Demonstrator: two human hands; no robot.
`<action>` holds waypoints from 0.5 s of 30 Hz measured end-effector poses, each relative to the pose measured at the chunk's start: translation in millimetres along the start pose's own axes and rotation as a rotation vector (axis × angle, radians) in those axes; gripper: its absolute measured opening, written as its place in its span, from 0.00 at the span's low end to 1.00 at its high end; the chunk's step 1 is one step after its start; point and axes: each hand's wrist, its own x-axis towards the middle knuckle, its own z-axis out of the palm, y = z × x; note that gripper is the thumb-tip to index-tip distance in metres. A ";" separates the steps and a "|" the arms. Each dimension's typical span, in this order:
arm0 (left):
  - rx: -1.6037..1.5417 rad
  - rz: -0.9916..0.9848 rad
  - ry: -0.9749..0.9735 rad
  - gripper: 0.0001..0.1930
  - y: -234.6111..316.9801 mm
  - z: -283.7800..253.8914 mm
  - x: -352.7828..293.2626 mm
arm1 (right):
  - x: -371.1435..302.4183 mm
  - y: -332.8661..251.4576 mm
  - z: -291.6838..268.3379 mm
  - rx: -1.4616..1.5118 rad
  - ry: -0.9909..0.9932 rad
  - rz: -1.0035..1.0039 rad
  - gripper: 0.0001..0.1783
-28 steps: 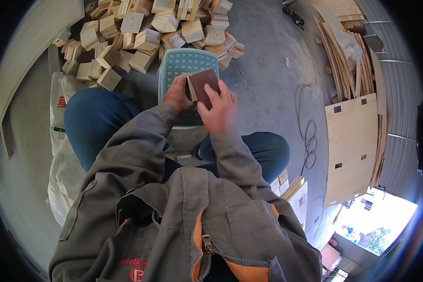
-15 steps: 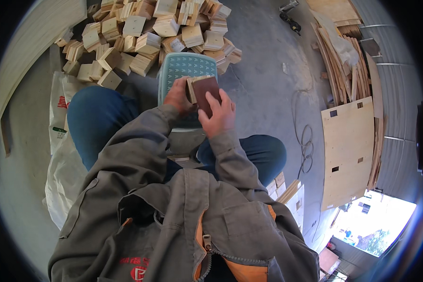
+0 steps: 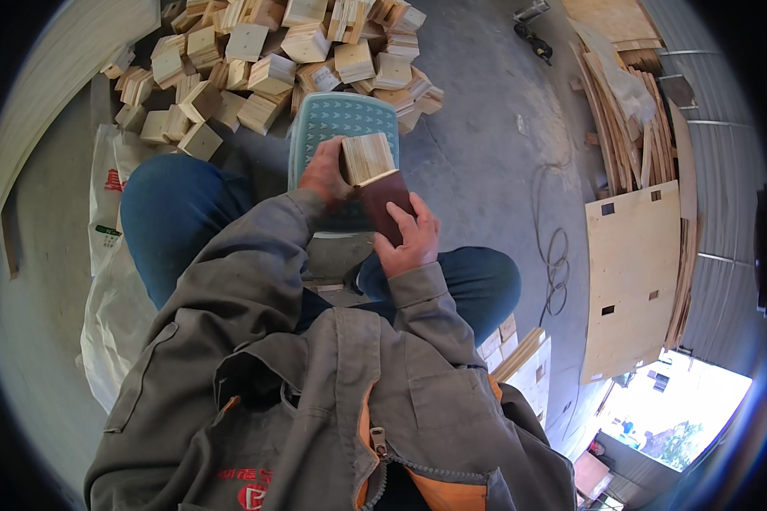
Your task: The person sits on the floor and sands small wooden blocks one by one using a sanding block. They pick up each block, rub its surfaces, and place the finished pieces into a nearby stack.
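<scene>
My left hand (image 3: 324,173) grips a square plywood block (image 3: 367,157) by its left side, its layered edge turned up toward me. A dark brown sanding sheet (image 3: 387,204) lies against the block's near edge, with my right hand (image 3: 411,241) shut on its lower part. Both hands hover above a pale teal plastic stool (image 3: 341,119) that stands between my knees.
A heap of several similar plywood blocks (image 3: 273,51) lies on the concrete floor beyond the stool. A white sack (image 3: 111,255) lies at my left. Plywood sheets (image 3: 635,272) and thin boards (image 3: 631,119) lie at the right, beside a coiled cable (image 3: 556,255). More blocks (image 3: 511,349) sit by my right leg.
The block has turned in my left hand, its layered edge now facing up. My right hand has slid down toward me with the brown sheet.
</scene>
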 end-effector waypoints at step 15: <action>0.013 0.070 0.033 0.50 -2.3 4.2 -2.9 | 54.7 -7.8 24.4 -0.043 0.015 -0.055 0.35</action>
